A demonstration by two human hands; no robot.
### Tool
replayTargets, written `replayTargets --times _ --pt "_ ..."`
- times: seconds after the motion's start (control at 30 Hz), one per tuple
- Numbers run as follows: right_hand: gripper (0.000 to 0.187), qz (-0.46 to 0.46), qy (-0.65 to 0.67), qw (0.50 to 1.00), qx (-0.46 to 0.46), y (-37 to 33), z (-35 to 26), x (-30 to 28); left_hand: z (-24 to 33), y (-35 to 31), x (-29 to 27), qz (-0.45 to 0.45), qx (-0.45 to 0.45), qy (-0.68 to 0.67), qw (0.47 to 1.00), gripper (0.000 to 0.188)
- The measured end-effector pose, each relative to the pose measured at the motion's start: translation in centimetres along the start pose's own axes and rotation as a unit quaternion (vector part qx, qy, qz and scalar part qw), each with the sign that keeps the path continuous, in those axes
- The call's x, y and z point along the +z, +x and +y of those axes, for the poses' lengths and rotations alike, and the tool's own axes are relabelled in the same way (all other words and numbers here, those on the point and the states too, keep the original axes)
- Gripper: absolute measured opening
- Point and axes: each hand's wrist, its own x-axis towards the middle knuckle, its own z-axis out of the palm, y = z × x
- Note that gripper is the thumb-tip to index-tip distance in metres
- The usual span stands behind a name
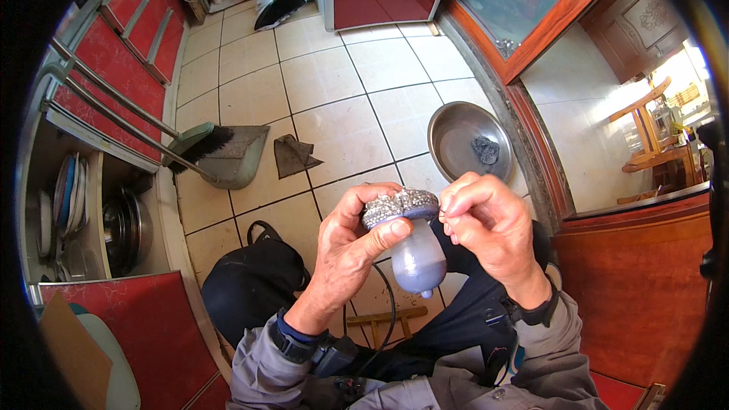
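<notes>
In front of me is an acorn-shaped object with a sparkly grey, beaded-looking cap [401, 205] and a translucent lavender body [418, 258] ending in a small knob, which points down toward me. My left hand [345, 243] grips it by the cap, thumb in front and fingers behind. At the cap's right edge, my right hand [486, 224] is closed in a pinch. Something thin and dark shows at those fingertips, too small to name.
A metal basin [448, 140] with a dark wad [485, 150] in it stands ahead on the right. Left of it lie a grey cloth [295, 156] and a dustpan [241, 163] with a broom [199, 144]. An open cupboard [99, 212] holds plates and pans.
</notes>
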Motion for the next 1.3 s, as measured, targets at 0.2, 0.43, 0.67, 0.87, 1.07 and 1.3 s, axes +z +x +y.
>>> replayTargets --times 0.2,0.43,0.67,0.87,1.07,1.3 --pt "0.025 0.027 -0.315 0.942 -0.111 -0.2 -0.7 1.6 -0.6 0.0 -0.1 0.004 0.122 0.105 0.987 0.039" --pt "0.020 0.011 -0.307 0.947 -0.095 -0.3 -1.2 1.9 -0.6 0.8 -0.5 -0.030 0.300 0.288 0.909 0.043" --pt "0.019 -0.021 -0.230 0.972 -0.045 -0.9 -1.3 1.5 0.7 0.0 -0.1 -0.045 0.397 0.417 0.816 0.045" --pt "0.016 -0.055 -0.164 0.985 0.010 -1.5 -1.6 0.5 0.1 -0.1 0.1 -0.037 0.453 0.426 0.782 0.049" --pt "0.015 -0.081 -0.125 0.989 0.018 -1.5 -1.5 0.6 -0.2 -0.1 0.3 -0.020 0.364 0.405 0.839 0.083" --pt "0.016 -0.100 -0.176 0.979 -0.004 -1.8 -1.5 0.8 -0.1 0.3 0.1 -0.003 0.317 0.364 0.876 0.072"
